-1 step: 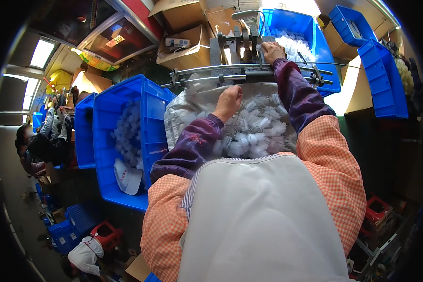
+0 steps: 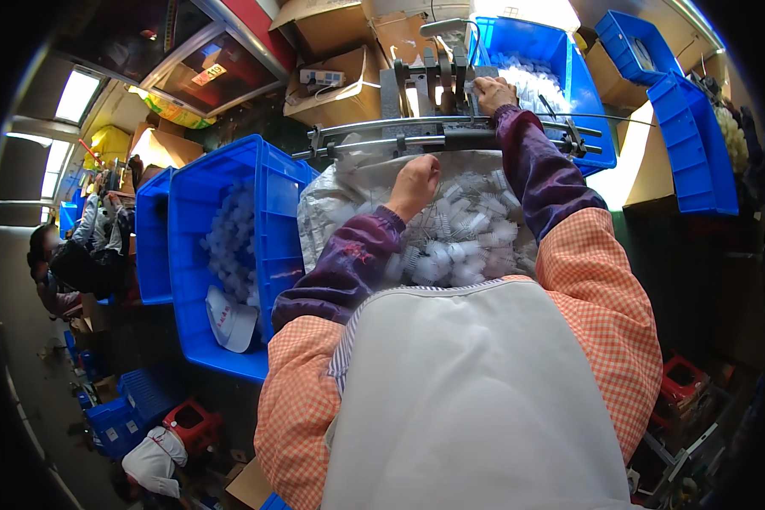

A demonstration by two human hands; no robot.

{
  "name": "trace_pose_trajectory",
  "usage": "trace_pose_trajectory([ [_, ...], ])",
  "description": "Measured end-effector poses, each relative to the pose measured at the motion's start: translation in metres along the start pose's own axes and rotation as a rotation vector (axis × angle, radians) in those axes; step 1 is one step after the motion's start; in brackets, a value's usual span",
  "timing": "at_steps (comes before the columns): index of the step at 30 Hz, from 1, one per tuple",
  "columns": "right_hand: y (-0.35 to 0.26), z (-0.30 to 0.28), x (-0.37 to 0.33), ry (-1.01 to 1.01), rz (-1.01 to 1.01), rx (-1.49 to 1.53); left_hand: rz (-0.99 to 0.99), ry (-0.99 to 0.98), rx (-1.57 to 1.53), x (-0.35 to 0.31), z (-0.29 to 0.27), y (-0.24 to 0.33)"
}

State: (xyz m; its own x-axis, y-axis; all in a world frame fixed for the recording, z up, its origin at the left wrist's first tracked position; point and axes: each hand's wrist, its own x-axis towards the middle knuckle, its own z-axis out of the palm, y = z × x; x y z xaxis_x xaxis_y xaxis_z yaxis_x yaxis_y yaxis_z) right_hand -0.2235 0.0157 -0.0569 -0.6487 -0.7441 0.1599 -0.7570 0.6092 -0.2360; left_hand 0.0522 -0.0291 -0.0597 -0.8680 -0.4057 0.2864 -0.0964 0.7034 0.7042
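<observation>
My left hand hovers at the left side of a heap of small translucent white plastic pieces, some with comb-like teeth. Its fingers are curled and pressed together; whatever they may hold is hidden. Farther forward, my right hand is at the right side of a dark metal machine, fingers bent in against it. Its fingertips are closed on something too small to make out. Metal rods run across the machine's near side. The heap lies on a pale plastic sheet close to my body.
To the left stands a blue crate with more white pieces and a white cap. Another blue bin with white pieces is behind my right hand. Open cardboard boxes stand at the back; a co-worker is at far left.
</observation>
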Motion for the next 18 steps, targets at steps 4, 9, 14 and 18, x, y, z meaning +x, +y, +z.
trace_pose_trajectory([
  [4, -0.001, -0.005, -0.001, -0.008, 0.157, -0.124, 0.098, 0.011, 0.007, 0.0, -0.006, 0.008],
  [9, -0.001, -0.017, -0.025, 0.069, 0.122, -0.19, 0.13, 0.086, 0.007, -0.001, -0.019, 0.019],
  [14, -0.017, -0.015, -0.027, 0.068, 0.166, -0.115, 0.155, 0.138, -0.035, 0.002, -0.024, 0.031],
  [18, -0.044, -0.007, -0.022, 0.051, 0.167, -0.079, 0.128, 0.106, -0.051, 0.002, -0.025, 0.035],
])
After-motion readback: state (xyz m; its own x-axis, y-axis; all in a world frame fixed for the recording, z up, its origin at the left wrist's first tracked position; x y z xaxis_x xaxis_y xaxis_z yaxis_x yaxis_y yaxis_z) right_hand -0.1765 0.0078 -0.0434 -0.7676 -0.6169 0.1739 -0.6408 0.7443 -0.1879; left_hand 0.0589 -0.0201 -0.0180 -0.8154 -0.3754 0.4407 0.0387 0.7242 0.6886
